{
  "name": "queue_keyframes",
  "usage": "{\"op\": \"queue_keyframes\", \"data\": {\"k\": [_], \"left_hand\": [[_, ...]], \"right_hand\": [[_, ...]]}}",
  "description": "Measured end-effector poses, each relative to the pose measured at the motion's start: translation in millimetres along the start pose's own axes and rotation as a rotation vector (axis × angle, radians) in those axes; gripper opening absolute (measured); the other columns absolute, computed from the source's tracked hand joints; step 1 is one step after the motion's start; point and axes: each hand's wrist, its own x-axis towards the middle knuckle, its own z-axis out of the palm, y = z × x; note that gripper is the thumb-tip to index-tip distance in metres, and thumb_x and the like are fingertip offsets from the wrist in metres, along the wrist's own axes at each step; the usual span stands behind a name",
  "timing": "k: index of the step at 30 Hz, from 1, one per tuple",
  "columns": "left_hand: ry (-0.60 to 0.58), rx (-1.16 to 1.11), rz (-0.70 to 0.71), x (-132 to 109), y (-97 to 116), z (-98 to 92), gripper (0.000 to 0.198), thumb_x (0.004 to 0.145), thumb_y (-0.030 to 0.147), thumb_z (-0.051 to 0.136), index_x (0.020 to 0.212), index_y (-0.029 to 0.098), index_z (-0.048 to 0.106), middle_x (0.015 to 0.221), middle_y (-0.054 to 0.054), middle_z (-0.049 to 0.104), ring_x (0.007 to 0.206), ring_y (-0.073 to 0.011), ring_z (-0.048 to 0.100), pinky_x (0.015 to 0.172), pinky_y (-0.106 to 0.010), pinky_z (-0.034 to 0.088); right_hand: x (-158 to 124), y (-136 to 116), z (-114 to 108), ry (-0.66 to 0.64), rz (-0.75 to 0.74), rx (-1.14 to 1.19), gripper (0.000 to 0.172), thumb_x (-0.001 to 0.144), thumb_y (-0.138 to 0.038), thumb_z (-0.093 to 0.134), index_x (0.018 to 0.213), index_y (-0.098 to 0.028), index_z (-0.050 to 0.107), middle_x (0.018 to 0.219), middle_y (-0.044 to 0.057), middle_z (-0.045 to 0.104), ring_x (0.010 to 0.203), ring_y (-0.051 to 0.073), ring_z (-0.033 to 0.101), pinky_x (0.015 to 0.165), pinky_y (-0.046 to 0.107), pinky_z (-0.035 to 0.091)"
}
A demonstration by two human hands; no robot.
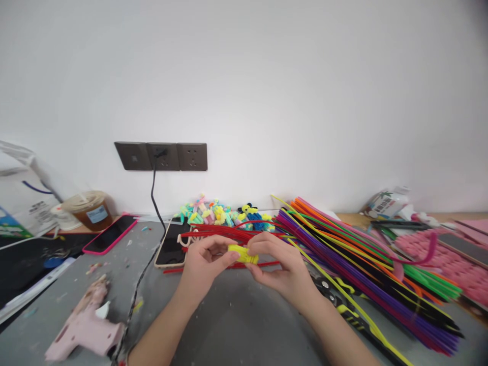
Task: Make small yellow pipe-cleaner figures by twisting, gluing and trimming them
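Between my two hands, above the middle of the grey table, is a small coiled piece of yellow pipe cleaner [240, 251]. My left hand [208, 262] pinches its left end between thumb and fingers. My right hand [280, 264] has its thumb and fingers closed on the right end. Just behind the hands lie several red pipe cleaners [224, 233]. A phone with a dark screen [171, 244] rests under their left ends. Further back sits a pile of small colourful pipe-cleaner figures [217, 213].
At right lies a large bundle of coloured pipe cleaners [354, 264] beside black-and-yellow pliers [351, 315]. A pink glue gun [86, 325] is at left, its cord [139, 284] running to the wall socket [162, 156]. Behind are a pink-cased phone [110, 235] and a lidded drink cup [91, 211].
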Motion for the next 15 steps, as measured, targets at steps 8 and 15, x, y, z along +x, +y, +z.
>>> {"op": "queue_keyframes", "data": {"k": [8,15], "left_hand": [[-0.011,0.008,0.007,0.8,-1.8,-1.2,0.025,0.060,0.032,0.084,0.075,0.015,0.075,0.069,-0.005,0.072,0.065,-0.0156,0.064,0.061,-0.024,0.054],[-0.010,-0.009,0.010,0.0,-0.3,-0.5,0.023,0.060,0.029,0.084,0.075,0.015,0.076,0.069,-0.005,0.072,0.065,-0.0146,0.064,0.061,-0.023,0.054]], "right_hand": [[-0.3,0.3,0.2,0.005,-0.003,0.006,0.017,0.079,-0.005,0.063,0.087,-0.020,0.061,0.082,0.005,0.064,0.075,0.016,0.063,0.066,0.026,0.052],[-0.6,0.7,0.5,-0.001,-0.007,0.006,0.017,0.079,-0.005,0.063,0.088,-0.020,0.061,0.083,0.005,0.063,0.075,0.016,0.063,0.067,0.026,0.052]]}}
